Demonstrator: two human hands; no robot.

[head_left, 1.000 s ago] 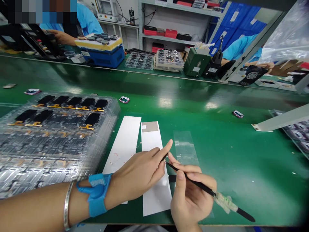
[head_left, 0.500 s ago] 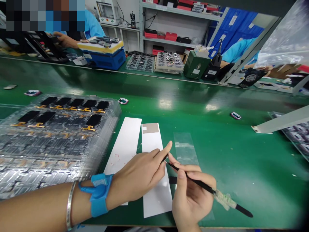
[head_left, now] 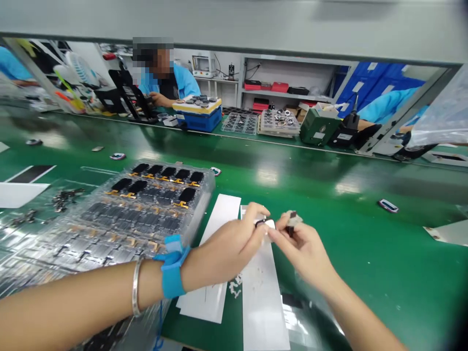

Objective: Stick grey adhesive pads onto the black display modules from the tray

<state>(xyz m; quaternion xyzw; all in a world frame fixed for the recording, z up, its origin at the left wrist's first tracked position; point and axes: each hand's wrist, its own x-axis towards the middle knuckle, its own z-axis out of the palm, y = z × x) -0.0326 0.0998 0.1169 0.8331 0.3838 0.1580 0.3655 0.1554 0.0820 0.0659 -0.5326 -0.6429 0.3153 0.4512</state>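
Two small parts sit in the fingertips, close together but not touching, above the bench. The left hand (head_left: 224,251) presses its thumb and fingers together on a small white piece with a dark edge (head_left: 269,224). The right hand (head_left: 303,251) pinches a small dark piece with a pale wrapping (head_left: 291,221), too small to identify, between its thumb and forefinger, while its other fingers stay curled close.

Directly below the fingers lie two white paper strips (head_left: 261,302), and a stack of clear plastic trays (head_left: 146,207) holding black components with gold ribbon tails stands just left of them. Behind the left fingers, a blue wrist strap (head_left: 171,267) and a silver bangle (head_left: 137,287) circle the left arm. Far beyond the fingertips, across the green workbench (head_left: 365,273), a co-worker in a blue smock (head_left: 186,83) has one hand near a blue box (head_left: 197,117).
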